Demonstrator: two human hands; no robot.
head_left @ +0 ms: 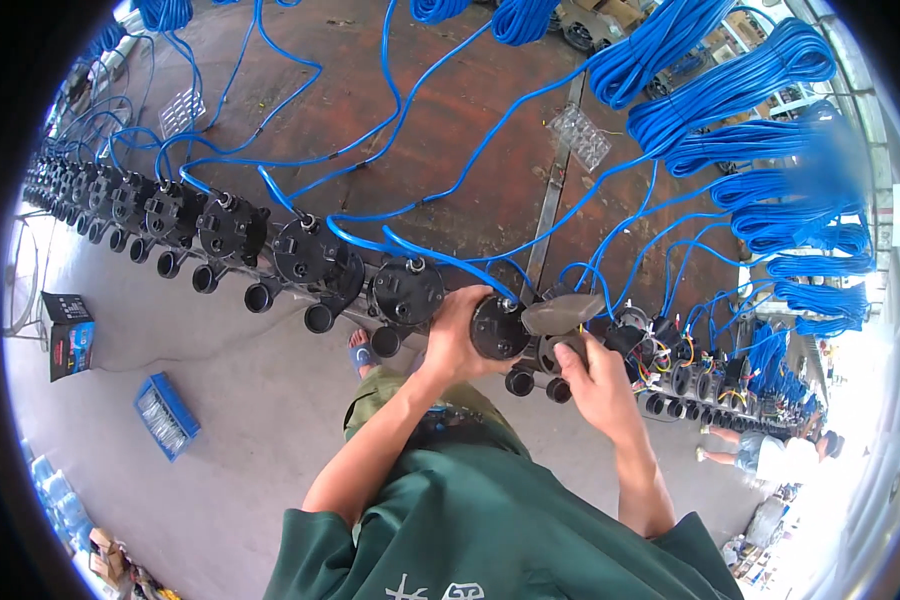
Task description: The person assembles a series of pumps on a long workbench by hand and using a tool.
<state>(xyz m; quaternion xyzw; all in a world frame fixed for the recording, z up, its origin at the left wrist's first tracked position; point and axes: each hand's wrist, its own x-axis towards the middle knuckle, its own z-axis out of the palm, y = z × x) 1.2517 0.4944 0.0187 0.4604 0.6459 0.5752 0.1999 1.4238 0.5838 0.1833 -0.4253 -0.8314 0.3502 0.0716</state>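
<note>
My left hand point(457, 340) is wrapped round a round black pump housing point(499, 328) at the near table edge, with a blue cable point(485, 280) running from its top. Just right of it, my right hand point(600, 383) is closed, its thumb pointing up and forward. At its fingers is a blunt, brownish-grey elongated piece point(563, 314), perhaps a mallet head; its handle is hidden. Under that piece, beside the right thumb, part of another dark housing point(548, 352) shows. A similar black housing point(406, 291) stands left of my left hand.
More black housings point(232, 228) line the table edge leftward. Rightward are opened units with coloured wires point(660, 345). Coiled blue cables point(730, 85) lie along the table's point(450, 130) far side. A blue crate point(166, 416) is on the floor; another person point(778, 458) is at far right.
</note>
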